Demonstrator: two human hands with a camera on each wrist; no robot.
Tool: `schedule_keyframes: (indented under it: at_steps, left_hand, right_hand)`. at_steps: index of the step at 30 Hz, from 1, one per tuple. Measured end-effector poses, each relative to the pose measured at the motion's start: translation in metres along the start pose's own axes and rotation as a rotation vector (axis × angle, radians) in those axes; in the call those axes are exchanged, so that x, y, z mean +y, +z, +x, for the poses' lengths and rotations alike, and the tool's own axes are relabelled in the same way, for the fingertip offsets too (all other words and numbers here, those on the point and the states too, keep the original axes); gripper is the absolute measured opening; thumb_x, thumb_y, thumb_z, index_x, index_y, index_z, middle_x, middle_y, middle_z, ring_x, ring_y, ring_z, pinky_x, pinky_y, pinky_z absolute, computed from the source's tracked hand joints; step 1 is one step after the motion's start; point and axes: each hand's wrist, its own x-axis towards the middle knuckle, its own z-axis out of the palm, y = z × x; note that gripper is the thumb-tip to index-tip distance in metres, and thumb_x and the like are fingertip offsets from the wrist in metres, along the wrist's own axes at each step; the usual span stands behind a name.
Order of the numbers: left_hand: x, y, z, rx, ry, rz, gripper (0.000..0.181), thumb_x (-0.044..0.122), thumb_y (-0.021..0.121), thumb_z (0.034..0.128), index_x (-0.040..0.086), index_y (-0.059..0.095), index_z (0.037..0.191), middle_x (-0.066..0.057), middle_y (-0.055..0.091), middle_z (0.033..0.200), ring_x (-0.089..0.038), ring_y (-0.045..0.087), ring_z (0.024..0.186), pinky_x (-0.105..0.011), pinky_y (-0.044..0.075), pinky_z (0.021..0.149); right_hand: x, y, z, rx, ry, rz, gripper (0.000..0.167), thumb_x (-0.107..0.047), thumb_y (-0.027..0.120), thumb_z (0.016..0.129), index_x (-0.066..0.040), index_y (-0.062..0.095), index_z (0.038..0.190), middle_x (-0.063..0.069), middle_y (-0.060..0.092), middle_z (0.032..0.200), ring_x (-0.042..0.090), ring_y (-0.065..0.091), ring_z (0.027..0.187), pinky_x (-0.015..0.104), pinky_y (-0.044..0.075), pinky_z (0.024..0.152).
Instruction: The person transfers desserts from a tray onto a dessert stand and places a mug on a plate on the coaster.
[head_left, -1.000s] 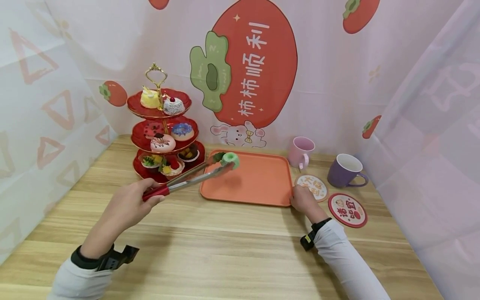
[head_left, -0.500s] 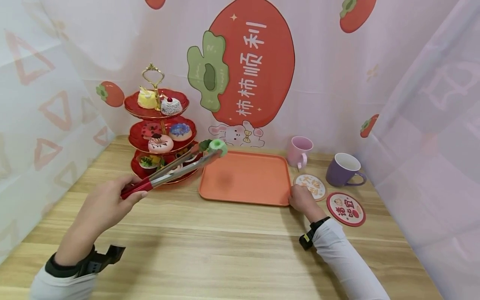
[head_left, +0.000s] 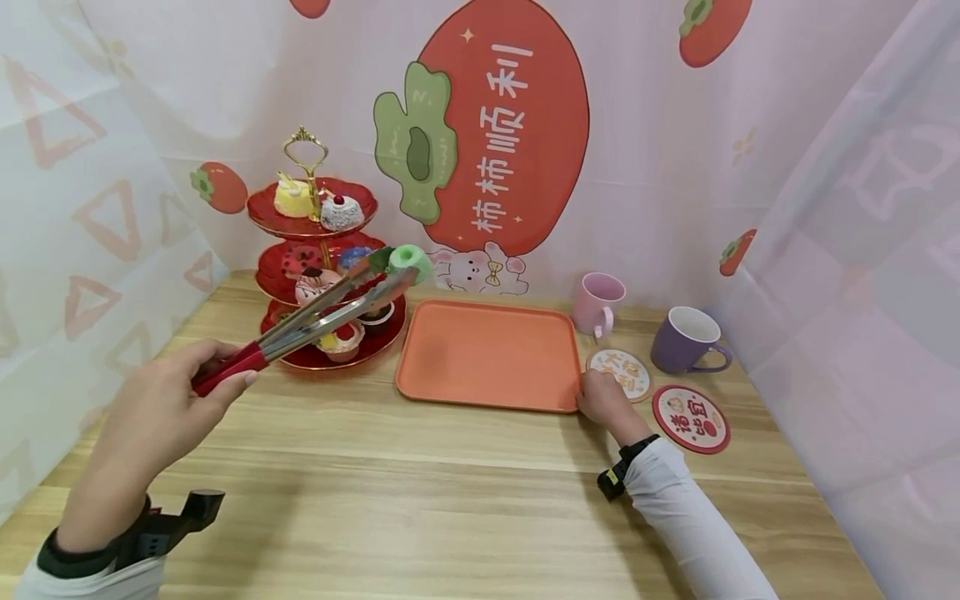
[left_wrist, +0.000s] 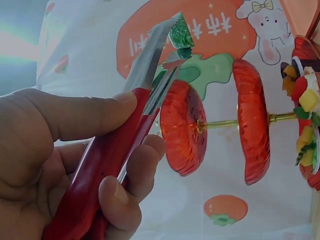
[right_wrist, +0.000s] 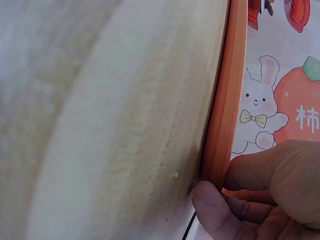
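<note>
My left hand (head_left: 153,412) grips the red handles of metal tongs (head_left: 251,358) and holds them tilted upward in front of the tiered stand. Between the tong tips is a pale green ring-shaped pastry (head_left: 408,262), raised well above the table. In the left wrist view, thumb and fingers wrap the tongs (left_wrist: 107,157), and a speckled green side of the pastry (left_wrist: 181,34) shows. My right hand (head_left: 606,403) holds the near right corner of an orange tray (head_left: 487,354). The right wrist view shows thumb and fingers pinching the tray's rim (right_wrist: 227,95).
A red three-tier stand (head_left: 288,223) with several cakes and doughnuts stands at the back left. Right of the tray are a pink mug (head_left: 597,302), a purple mug (head_left: 684,346), a white coaster (head_left: 624,373) and a red-rimmed coaster (head_left: 692,419). Printed cloth encloses the table.
My left hand has moved left and the tongs have lifted the green pastry up from over the tray's far left corner to before the stand. My right hand keeps holding the tray corner.
</note>
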Motion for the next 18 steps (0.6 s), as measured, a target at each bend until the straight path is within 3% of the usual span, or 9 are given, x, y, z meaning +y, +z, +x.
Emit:
schedule_keyframes:
  at_steps: [11, 18]
  left_hand:
    - [-0.006, -0.012, 0.0, 0.06, -0.009, 0.044, 0.03, 0.019, 0.074, 0.079, 0.001, 0.064, 0.1, -0.016, 0.06, 0.072, -0.024, 0.047, 0.057, -0.031, 0.031, 0.045]
    - [-0.005, -0.022, -0.003, 0.11, -0.033, 0.068, 0.031, 0.018, 0.074, 0.0789, -0.001, 0.063, 0.101, -0.019, 0.059, 0.077, -0.022, 0.045, 0.056, -0.029, 0.032, 0.043]
  right_hand:
    - [0.0, 0.001, -0.002, -0.011, 0.003, -0.004, 0.016, 0.0, 0.058, 0.081, -0.002, 0.054, 0.066, 0.008, 0.051, 0.063, 0.026, 0.055, 0.063, 0.039, 0.044, 0.057]
    - [0.002, 0.002, 0.0, 0.015, -0.012, -0.01, 0.016, 0.001, 0.059, 0.079, -0.003, 0.053, 0.065, 0.01, 0.052, 0.063, 0.029, 0.055, 0.063, 0.041, 0.044, 0.056]
